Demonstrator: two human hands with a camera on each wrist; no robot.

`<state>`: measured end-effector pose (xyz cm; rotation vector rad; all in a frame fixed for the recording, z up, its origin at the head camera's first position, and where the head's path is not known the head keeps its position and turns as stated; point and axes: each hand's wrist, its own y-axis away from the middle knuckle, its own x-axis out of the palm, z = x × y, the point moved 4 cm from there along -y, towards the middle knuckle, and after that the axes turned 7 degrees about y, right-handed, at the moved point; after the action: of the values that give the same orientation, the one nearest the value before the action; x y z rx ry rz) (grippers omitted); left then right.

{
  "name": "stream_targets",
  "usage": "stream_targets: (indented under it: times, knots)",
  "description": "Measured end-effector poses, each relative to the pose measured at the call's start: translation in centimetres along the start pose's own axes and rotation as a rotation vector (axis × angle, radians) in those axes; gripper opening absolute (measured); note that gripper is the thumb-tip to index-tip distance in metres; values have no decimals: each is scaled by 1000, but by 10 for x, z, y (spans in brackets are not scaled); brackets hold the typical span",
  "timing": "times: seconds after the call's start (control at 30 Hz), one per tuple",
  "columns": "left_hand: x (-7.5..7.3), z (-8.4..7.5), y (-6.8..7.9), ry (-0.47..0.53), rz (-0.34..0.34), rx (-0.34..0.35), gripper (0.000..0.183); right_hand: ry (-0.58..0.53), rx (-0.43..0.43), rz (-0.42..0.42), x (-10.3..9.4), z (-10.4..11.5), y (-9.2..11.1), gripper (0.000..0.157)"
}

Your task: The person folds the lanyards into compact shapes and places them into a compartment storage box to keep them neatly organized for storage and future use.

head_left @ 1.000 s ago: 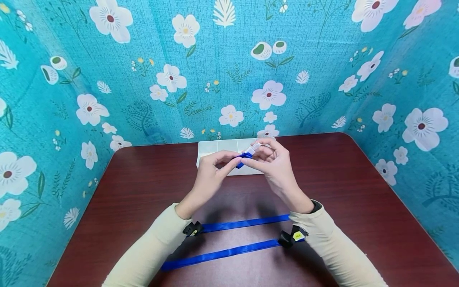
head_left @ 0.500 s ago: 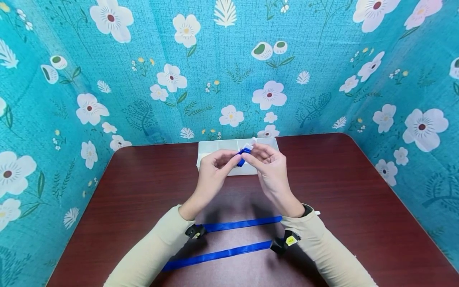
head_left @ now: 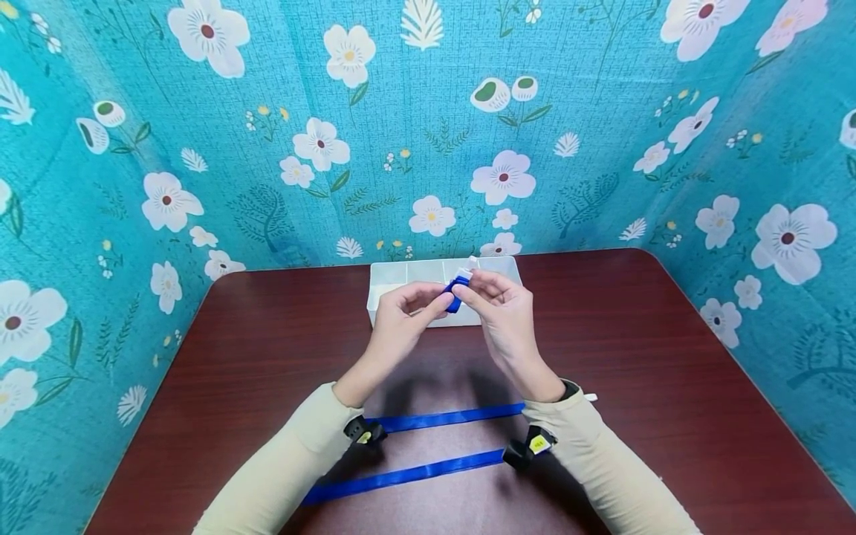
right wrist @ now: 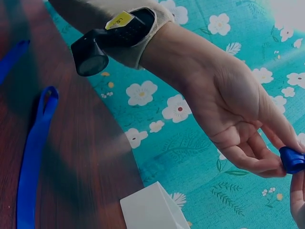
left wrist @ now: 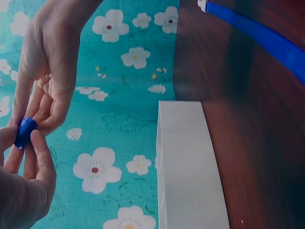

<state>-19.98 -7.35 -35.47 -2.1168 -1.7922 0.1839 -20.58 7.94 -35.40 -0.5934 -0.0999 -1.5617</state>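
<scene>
over the white tray (head_left: 388, 273), the left hand (head_left: 400, 318) and right hand (head_left: 504, 316) pinch a blue roll (left wrist: 26, 131), fingers nearly closed, seemingly to stop it uncoiling; on the tray's near side, two blue straps (head_left: 428, 471) lie across the surface (head_left: 281, 334).

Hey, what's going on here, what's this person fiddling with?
A person pinches a small blue roll of strap between the fingertips of both the left hand and the right hand. A white end piece sticks up beside it. Two lengths of flat blue strap lie stretched out on the table, and a white divided tray sits at the back.
</scene>
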Motion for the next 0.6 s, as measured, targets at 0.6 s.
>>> stream_targets:
  times: [0.6]
  knots:
    - [-41, 2, -8, -317, -63, 21, 24, 127, 38, 7, -32, -6, -16, 34]
